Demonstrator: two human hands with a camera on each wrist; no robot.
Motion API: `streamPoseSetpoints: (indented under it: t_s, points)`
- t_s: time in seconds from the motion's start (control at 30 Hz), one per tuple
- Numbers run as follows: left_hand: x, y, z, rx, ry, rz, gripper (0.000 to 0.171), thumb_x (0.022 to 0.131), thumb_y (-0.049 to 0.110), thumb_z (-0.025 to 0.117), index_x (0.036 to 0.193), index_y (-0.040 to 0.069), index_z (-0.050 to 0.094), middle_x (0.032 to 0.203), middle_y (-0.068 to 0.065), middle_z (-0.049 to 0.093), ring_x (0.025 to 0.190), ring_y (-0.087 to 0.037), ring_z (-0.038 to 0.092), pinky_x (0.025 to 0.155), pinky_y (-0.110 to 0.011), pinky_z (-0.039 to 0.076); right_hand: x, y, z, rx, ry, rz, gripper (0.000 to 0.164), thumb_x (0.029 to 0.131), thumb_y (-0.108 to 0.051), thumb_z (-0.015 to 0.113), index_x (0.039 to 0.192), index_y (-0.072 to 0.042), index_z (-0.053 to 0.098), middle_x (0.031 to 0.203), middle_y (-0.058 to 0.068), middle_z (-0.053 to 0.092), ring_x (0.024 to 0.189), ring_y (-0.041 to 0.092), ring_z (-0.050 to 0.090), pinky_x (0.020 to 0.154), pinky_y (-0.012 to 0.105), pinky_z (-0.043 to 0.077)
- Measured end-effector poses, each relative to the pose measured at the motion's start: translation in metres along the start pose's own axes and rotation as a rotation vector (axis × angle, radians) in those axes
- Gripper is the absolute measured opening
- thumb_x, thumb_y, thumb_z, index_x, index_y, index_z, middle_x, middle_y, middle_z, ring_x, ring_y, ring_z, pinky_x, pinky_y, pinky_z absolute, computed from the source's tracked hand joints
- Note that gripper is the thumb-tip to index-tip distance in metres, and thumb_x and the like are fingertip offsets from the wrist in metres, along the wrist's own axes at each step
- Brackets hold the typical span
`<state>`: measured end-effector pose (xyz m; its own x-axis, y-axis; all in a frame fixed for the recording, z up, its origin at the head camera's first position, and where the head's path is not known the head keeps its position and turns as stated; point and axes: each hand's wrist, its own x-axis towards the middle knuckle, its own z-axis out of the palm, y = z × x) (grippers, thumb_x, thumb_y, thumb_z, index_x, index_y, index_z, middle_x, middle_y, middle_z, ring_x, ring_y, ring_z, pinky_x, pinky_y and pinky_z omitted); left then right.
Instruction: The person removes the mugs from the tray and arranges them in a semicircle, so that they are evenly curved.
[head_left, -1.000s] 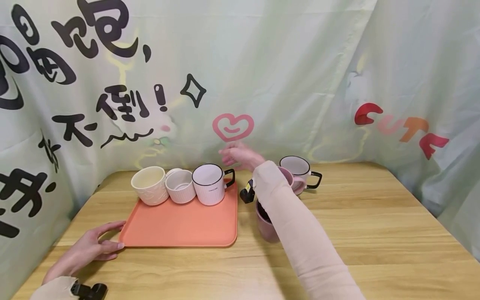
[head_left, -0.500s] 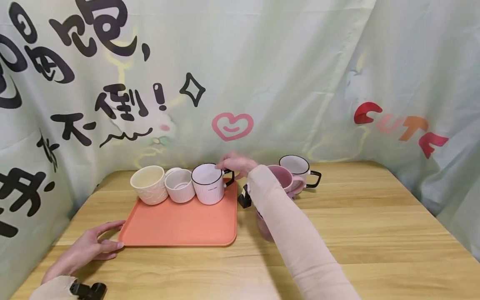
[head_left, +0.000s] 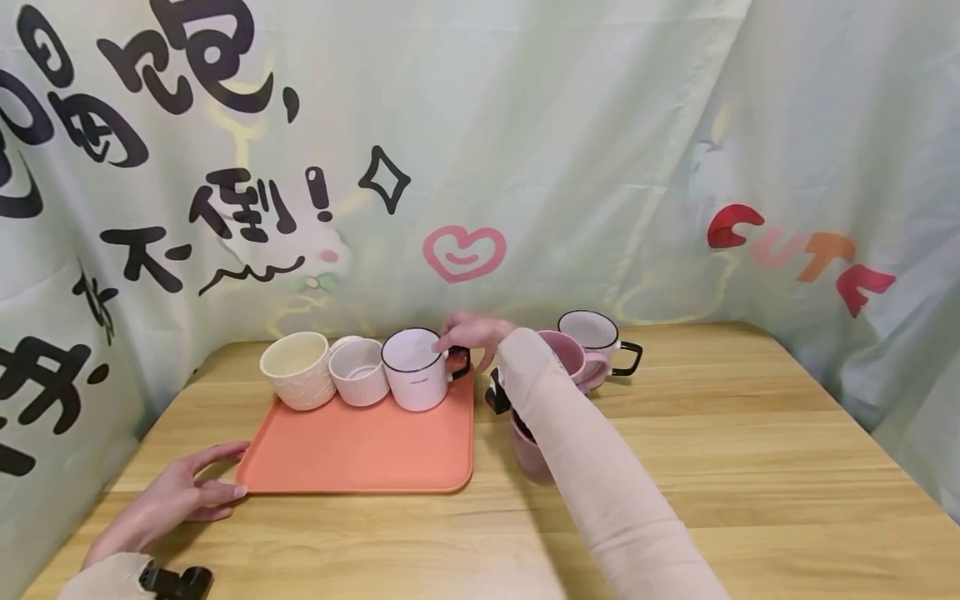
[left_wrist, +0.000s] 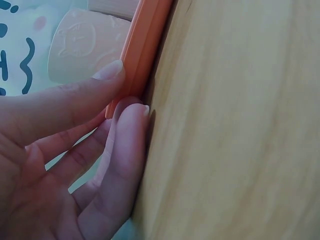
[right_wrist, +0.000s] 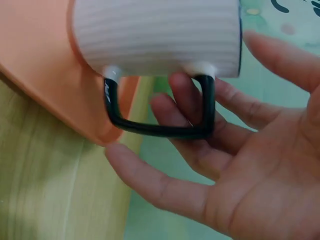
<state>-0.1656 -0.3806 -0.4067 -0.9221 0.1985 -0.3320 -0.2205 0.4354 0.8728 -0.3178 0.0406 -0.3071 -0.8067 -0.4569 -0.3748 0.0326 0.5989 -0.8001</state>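
Observation:
An orange tray (head_left: 352,454) lies on the wooden table. Along its back stand a cream embossed cup (head_left: 298,375), a small ribbed white cup (head_left: 360,375) and a white ribbed mug (head_left: 417,379) with a black rim and handle. My left hand (head_left: 176,496) pinches the tray's front left corner, thumb on the rim and fingers against the underside. At the mug's right side, my right hand (head_left: 476,332) holds it by the rim. In the right wrist view the thumb meets the rim, and fingers (right_wrist: 187,102) reach behind the black handle (right_wrist: 160,131).
Right of the tray stand a pink mug (head_left: 592,371), another pink mug (head_left: 531,457) and a second white mug (head_left: 588,331) with a black handle. My right sleeve (head_left: 592,467) partly covers the pink ones. A printed curtain (head_left: 570,167) hangs behind the table.
My right hand has come down from above onto the white mug's rim beside its handle. The mug has turned slightly. My left hand stays at the tray's corner.

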Motion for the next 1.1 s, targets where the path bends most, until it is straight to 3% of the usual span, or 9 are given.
streamPoseSetpoints:
  t_s: [0.17,0.33,0.5,0.6,0.73,0.9,1.1]
  points:
    - [0.001,0.000,0.001,0.009,0.006,0.006,0.082,0.096,0.006,0.070,0.152,-0.017,0.015,0.123,-0.027,0.062,0.088,-0.015,0.067,0.077,-0.036,0.061,0.001,0.004,-0.002,0.021,-0.077,-0.021,0.025,0.102,-0.016,0.060,0.082,-0.002,0.052,0.072,0.007,0.050,0.072,0.021,0.049,0.088,0.064,0.053]
    - [0.000,0.000,0.002,0.006,0.004,0.016,0.082,0.096,0.006,0.071,0.151,-0.017,0.015,0.121,-0.026,0.064,0.088,-0.015,0.068,0.077,-0.037,0.061,0.001,0.006,0.000,0.033,-0.079,-0.012,0.014,0.102,-0.016,0.060,0.098,-0.003,0.055,0.074,0.007,0.057,0.076,0.019,0.056,0.091,0.063,0.053]
    - [0.000,-0.001,0.003,0.015,0.021,0.004,0.081,0.096,0.007,0.070,0.152,-0.016,0.016,0.126,-0.031,0.060,0.090,-0.016,0.067,0.078,-0.037,0.061,0.003,0.009,-0.002,0.059,-0.200,-0.012,0.016,0.097,-0.007,0.063,0.100,0.000,0.050,0.072,0.009,0.052,0.072,0.020,0.050,0.094,0.057,0.050]
    - [0.001,0.000,0.003,0.022,0.029,-0.008,0.081,0.096,0.008,0.070,0.152,-0.016,0.016,0.127,-0.032,0.059,0.090,-0.016,0.067,0.078,-0.037,0.061,0.003,0.007,-0.002,0.038,-0.233,-0.020,0.025,0.094,-0.002,0.066,0.110,0.003,0.048,0.071,0.009,0.048,0.069,0.020,0.047,0.085,0.050,0.050]
    - [0.000,0.000,0.003,0.022,0.020,-0.002,0.082,0.096,0.008,0.070,0.152,-0.017,0.016,0.123,-0.028,0.063,0.089,-0.016,0.068,0.077,-0.036,0.061,0.001,0.005,0.000,-0.042,-0.164,-0.041,0.043,0.094,-0.002,0.067,0.130,0.006,0.045,0.082,0.009,0.049,0.076,0.021,0.050,0.084,0.048,0.055]
    - [0.000,0.000,0.004,0.023,0.022,0.003,0.082,0.096,0.009,0.071,0.152,-0.017,0.017,0.122,-0.027,0.063,0.089,-0.016,0.068,0.077,-0.036,0.061,0.001,0.004,0.000,-0.036,-0.070,-0.054,0.049,0.094,0.000,0.066,0.137,0.009,0.044,0.102,0.012,0.050,0.090,0.028,0.054,0.092,0.061,0.053]
    - [0.001,0.000,0.002,0.009,0.021,-0.010,0.082,0.096,0.009,0.071,0.152,-0.017,0.016,0.119,-0.024,0.066,0.090,-0.016,0.068,0.077,-0.036,0.061,-0.001,-0.004,-0.003,-0.128,-0.010,-0.088,0.036,0.095,-0.001,0.067,0.125,0.006,0.048,0.076,0.009,0.046,0.070,0.019,0.047,0.076,0.049,0.058]
